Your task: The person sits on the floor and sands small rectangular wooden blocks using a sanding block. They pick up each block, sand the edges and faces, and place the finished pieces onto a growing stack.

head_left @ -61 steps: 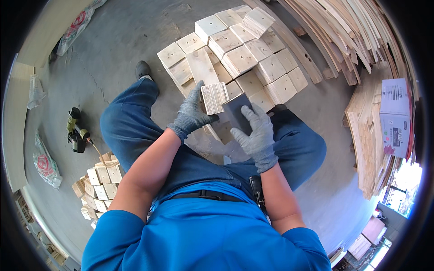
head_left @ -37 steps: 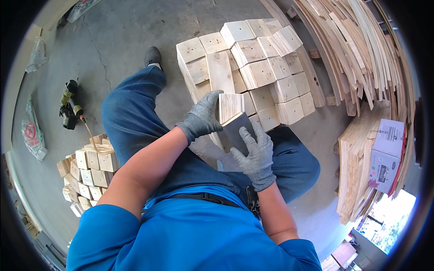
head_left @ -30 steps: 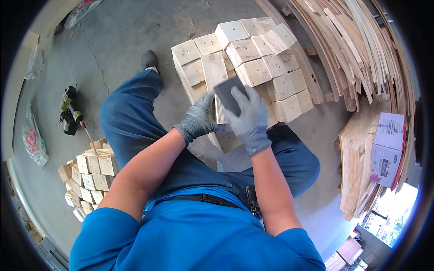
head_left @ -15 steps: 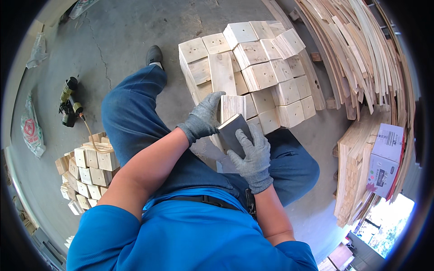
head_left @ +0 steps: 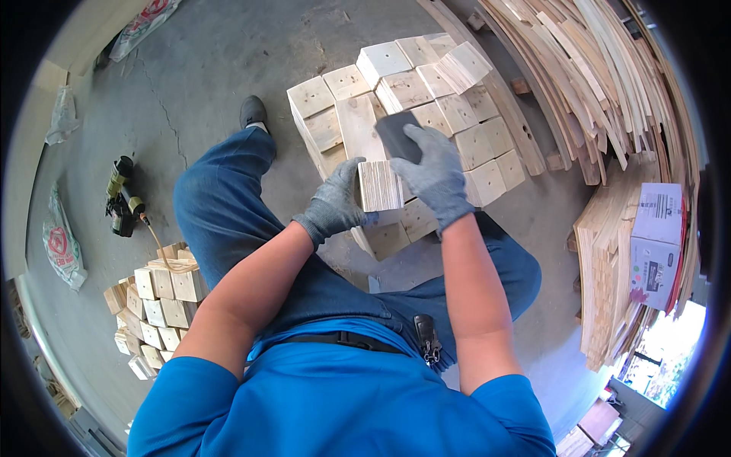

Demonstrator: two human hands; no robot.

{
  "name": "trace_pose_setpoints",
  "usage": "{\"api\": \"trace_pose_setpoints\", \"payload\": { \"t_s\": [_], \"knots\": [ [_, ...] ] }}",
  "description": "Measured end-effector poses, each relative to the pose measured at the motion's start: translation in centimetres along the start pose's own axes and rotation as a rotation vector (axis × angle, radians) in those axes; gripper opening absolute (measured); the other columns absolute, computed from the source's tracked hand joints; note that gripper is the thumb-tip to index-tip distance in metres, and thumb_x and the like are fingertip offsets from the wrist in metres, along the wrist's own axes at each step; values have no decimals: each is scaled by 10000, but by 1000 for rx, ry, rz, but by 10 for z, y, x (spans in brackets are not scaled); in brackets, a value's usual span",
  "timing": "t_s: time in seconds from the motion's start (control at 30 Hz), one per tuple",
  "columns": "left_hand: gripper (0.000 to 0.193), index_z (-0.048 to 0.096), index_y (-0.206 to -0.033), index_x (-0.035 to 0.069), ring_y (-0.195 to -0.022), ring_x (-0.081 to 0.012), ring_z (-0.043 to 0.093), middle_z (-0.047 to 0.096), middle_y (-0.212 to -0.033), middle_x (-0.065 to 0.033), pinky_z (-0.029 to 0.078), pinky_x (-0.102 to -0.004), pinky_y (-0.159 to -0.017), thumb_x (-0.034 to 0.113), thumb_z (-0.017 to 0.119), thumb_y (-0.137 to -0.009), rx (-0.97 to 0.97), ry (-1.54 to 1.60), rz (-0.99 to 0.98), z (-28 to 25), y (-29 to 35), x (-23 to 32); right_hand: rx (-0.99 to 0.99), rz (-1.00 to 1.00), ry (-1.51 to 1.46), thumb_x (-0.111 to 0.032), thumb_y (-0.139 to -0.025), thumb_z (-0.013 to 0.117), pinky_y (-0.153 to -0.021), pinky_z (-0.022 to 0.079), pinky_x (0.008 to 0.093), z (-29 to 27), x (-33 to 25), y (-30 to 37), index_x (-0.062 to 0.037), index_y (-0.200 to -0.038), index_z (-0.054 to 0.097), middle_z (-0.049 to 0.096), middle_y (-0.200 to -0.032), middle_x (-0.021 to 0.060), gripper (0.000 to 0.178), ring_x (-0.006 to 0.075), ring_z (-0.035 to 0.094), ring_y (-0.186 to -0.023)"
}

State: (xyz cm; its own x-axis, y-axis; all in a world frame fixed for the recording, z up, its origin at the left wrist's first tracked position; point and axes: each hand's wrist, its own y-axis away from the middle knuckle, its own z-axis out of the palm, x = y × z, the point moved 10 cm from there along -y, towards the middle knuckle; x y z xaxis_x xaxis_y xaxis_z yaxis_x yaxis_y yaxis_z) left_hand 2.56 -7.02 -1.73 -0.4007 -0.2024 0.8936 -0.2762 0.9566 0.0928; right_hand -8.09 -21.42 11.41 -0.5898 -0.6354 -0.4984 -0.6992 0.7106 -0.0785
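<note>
My left hand (head_left: 336, 199), in a grey knit glove, is closed around the left side of a small block of layered wood strips (head_left: 380, 187), whose striped face points up. My gloved right hand (head_left: 434, 171) grips a flat dark grey sanding block (head_left: 396, 135) just beyond the wood's far right corner. Its fingers lie over the dark face, and the sanding block's underside is hidden. Beneath both hands, a low pile of pale wooden blocks (head_left: 406, 90) stands on the floor, with a longer plank piece (head_left: 356, 122) lying on top.
A nail gun (head_left: 122, 199) with a hose lies on the floor at left, near a smaller pile of wood blocks (head_left: 156, 311). Long wood strips (head_left: 567, 84) are stacked at far right. A cardboard box (head_left: 656, 245) sits on stacked boards. Plastic bags (head_left: 62, 242) lie along the left.
My right hand has pushed the sanding block away from me, from the near edge of the layered wood to past its far end. My left hand still holds the wood.
</note>
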Motion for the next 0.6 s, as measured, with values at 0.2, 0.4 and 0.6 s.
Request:
{"api": "trace_pose_setpoints", "payload": {
  "t_s": [0.2, 0.4, 0.6],
  "knots": [
    [1266, 342, -1654, 44, -1469, -398, 517, 494, -1585, -233, 434, -435, -1248, 391, 1003, -631, -11, 16, -62, 3, 3, -3, 22, 137, -34, -234, -769, 902, -1132, 521, 445, -59, 74, 85, -10, -1390, 691, 669, -1395, 240, 693, 384, 669, -1271],
    [1276, 314, -1667, 36, -1536, -395, 433, 447, -1624, -246, 406, -452, -1274, 360, 1017, -653, 44, -100, 112, -14, 7, 19, 221, 465, -401, -162, -796, 937, -1110, 536, 382, -58, 151, 154, 29, -1405, 668, 676, -1409, 200, 692, 304, 679, -1270],
    [1198, 393, -1609, 43, -1428, -332, 524, 515, -1521, -186, 444, -438, -1230, 285, 1031, -625, 31, -121, 73, -9, 0, 24, 213, 325, -255, -261, -792, 949, -1124, 532, 419, -52, 122, 134, 2, -1367, 692, 692, -1376, 217, 683, 356, 670, -1282]
  ]
}}
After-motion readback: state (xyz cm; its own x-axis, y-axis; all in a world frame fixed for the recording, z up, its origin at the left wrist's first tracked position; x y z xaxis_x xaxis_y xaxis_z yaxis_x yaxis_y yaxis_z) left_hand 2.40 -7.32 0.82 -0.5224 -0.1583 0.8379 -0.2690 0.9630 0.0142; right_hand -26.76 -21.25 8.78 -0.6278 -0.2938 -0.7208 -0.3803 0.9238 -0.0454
